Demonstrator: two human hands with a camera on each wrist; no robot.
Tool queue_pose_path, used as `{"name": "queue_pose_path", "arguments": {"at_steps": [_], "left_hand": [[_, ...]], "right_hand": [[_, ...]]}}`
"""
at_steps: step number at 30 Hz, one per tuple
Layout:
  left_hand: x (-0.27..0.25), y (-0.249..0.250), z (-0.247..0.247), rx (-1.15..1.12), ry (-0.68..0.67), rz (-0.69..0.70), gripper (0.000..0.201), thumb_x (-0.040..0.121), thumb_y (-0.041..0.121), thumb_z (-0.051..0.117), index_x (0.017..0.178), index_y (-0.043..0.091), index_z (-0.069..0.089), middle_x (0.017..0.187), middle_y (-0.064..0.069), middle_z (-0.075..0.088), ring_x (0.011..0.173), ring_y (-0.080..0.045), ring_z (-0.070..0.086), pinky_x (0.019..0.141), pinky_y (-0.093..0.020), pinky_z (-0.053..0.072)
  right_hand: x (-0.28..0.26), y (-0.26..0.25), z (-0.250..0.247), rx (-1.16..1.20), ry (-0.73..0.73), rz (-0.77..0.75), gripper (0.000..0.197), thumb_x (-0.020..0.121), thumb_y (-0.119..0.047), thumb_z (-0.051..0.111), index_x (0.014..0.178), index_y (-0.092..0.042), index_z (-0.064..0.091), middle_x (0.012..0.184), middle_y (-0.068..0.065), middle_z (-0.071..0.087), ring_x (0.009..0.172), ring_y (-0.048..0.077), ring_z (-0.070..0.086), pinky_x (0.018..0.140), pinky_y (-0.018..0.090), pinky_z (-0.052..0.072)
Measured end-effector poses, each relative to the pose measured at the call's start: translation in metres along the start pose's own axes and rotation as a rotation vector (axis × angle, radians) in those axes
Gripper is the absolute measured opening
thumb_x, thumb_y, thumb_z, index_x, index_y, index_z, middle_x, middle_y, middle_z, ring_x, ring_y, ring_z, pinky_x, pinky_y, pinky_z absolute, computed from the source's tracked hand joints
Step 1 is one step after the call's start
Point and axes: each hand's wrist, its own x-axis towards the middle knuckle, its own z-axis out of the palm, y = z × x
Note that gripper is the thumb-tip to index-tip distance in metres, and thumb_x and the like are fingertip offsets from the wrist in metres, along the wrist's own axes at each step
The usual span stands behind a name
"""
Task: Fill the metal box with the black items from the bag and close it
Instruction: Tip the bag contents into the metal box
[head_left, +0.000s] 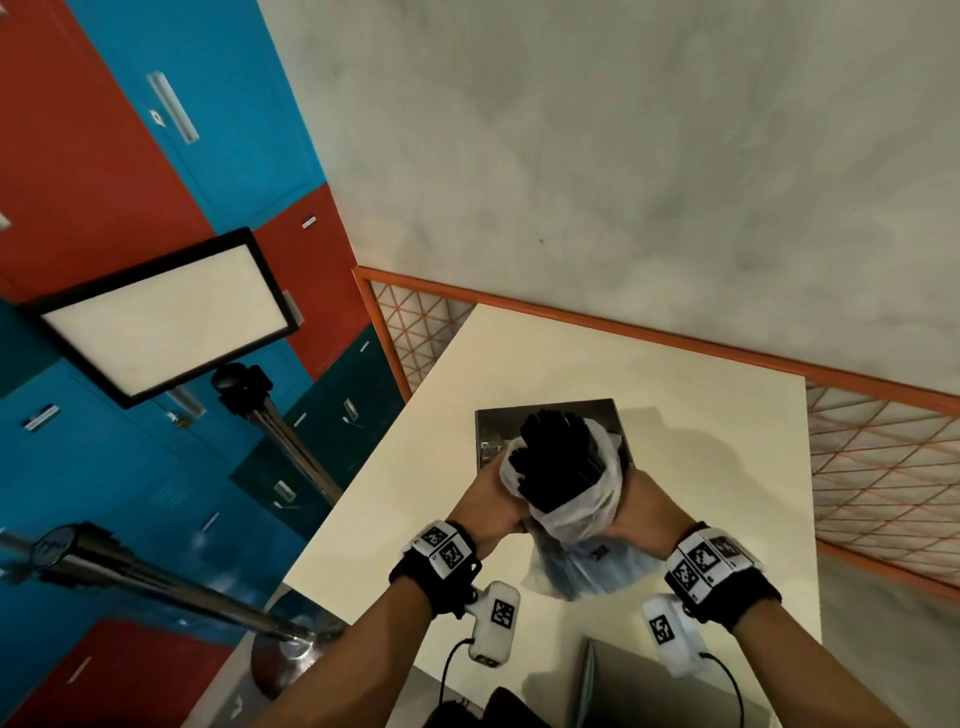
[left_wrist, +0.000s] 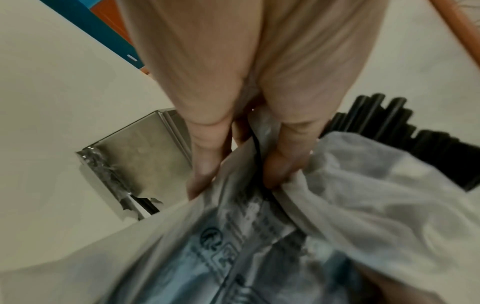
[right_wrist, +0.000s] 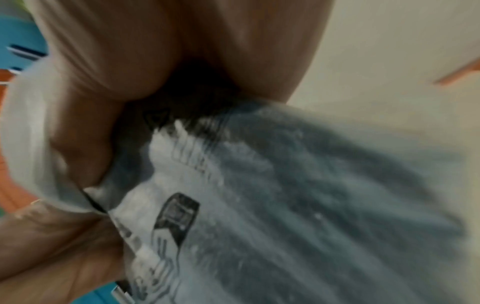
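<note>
Two hands, left hand (head_left: 488, 499) and right hand (head_left: 641, 512), grasp one plastic bag (head_left: 576, 512) of black items (head_left: 558, 460) above metal box (head_left: 491, 423); bag print blurred, unreadable.

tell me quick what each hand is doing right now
Left hand: fingers curled on the plastic bag, gripping it.
Right hand: also gripping the bag, with black sticks poking out over the metal box.

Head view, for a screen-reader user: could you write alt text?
Both hands, left hand and right hand, hold a plastic bag of black items over a metal box on a cream table.
</note>
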Motion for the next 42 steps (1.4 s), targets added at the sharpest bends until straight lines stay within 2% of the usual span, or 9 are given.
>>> {"name": "queue_pose_path", "arguments": {"at_steps": [2, 6, 8, 13, 19, 25, 31, 38, 42], "left_hand": [[0.009, 0.001, 0.002, -0.004, 0.045, -0.022, 0.052, 0.076, 0.004, 0.075, 0.122, 0.025, 0.063, 0.112, -0.015, 0.072, 0.096, -0.028, 0.069, 0.083, -0.052, 0.059], [0.031, 0.003, 0.003, 0.077, 0.11, 0.027, 0.056, 0.07, 0.008, 0.085, 0.116, 0.024, 0.058, 0.103, 0.004, 0.072, 0.087, -0.01, 0.07, 0.067, -0.017, 0.056], [0.044, 0.008, 0.004, 0.079, 0.138, -0.004, 0.058, 0.071, 0.011, 0.087, 0.118, 0.019, 0.054, 0.107, -0.001, 0.07, 0.087, -0.012, 0.07, 0.064, -0.018, 0.056], [0.071, 0.021, 0.001, 0.154, 0.123, -0.006, 0.069, 0.059, 0.031, 0.091, 0.119, 0.03, 0.056, 0.112, 0.002, 0.071, 0.1, -0.025, 0.071, 0.082, -0.052, 0.061], [0.106, -0.003, -0.018, 0.204, 0.127, -0.068, 0.1, 0.053, 0.039, 0.093, 0.138, 0.021, 0.045, 0.119, 0.001, 0.069, 0.099, -0.021, 0.071, 0.083, -0.049, 0.061], [0.084, 0.007, -0.024, -0.051, 0.165, -0.137, 0.039, 0.099, 0.007, 0.052, 0.136, 0.02, 0.047, 0.118, -0.006, 0.066, 0.092, -0.022, 0.068, 0.061, -0.032, 0.054], [0.097, 0.002, -0.021, -0.334, 0.255, -0.187, 0.057, 0.089, 0.059, 0.053, 0.121, 0.013, 0.068, 0.115, -0.014, 0.073, 0.104, -0.037, 0.069, 0.094, -0.056, 0.054], [0.117, -0.015, -0.008, -0.096, 0.334, -0.184, 0.046, 0.075, 0.079, 0.041, 0.103, 0.051, 0.064, 0.128, 0.001, 0.063, 0.119, -0.028, 0.057, 0.106, -0.056, 0.044], [0.125, -0.023, -0.008, 0.008, 0.345, -0.153, 0.07, 0.083, 0.066, 0.036, 0.139, 0.028, 0.052, 0.148, -0.007, 0.049, 0.136, -0.033, 0.046, 0.112, -0.054, 0.04]], "right_hand": [[0.003, -0.011, -0.013, -0.184, 0.028, 0.064, 0.061, 0.082, -0.032, 0.076, 0.134, -0.011, 0.051, 0.129, 0.006, 0.058, 0.126, 0.026, 0.053, 0.093, 0.011, 0.034], [0.01, -0.034, -0.043, -0.283, 0.179, 0.036, 0.033, 0.071, -0.044, 0.08, 0.092, -0.024, 0.064, 0.083, -0.002, 0.066, 0.084, 0.022, 0.067, 0.067, 0.018, 0.046], [0.018, -0.045, -0.058, -0.348, 0.25, 0.043, 0.032, 0.071, -0.046, 0.078, 0.082, -0.026, 0.056, 0.075, -0.004, 0.061, 0.074, 0.023, 0.065, 0.066, 0.028, 0.049], [0.044, -0.06, -0.075, -0.619, 0.201, 0.066, 0.043, 0.079, -0.056, 0.066, 0.096, -0.016, 0.06, 0.087, 0.004, 0.068, 0.079, 0.026, 0.066, 0.073, 0.033, 0.053], [0.08, -0.055, -0.068, -0.98, 0.117, -0.011, 0.036, 0.089, -0.053, 0.048, 0.096, -0.018, 0.056, 0.091, 0.0, 0.066, 0.082, 0.023, 0.065, 0.082, 0.037, 0.049], [0.105, -0.034, -0.041, -1.096, 0.028, 0.062, 0.039, 0.087, -0.041, 0.05, 0.117, -0.016, 0.049, 0.094, -0.001, 0.066, 0.091, 0.026, 0.063, 0.089, 0.047, 0.04], [0.118, -0.023, -0.025, -1.107, 0.02, 0.062, 0.074, 0.069, -0.063, 0.065, 0.123, -0.018, 0.044, 0.104, -0.001, 0.065, 0.101, 0.027, 0.061, 0.091, 0.051, 0.037], [0.122, -0.016, -0.009, -1.108, 0.078, 0.034, 0.08, 0.069, -0.064, 0.063, 0.13, -0.016, 0.044, 0.114, 0.003, 0.063, 0.105, 0.028, 0.058, 0.094, 0.053, 0.038], [0.121, -0.016, -0.005, -1.102, 0.055, 0.015, 0.089, 0.065, -0.065, 0.063, 0.134, -0.013, 0.042, 0.117, 0.007, 0.06, 0.105, 0.03, 0.058, 0.092, 0.052, 0.038]]}}
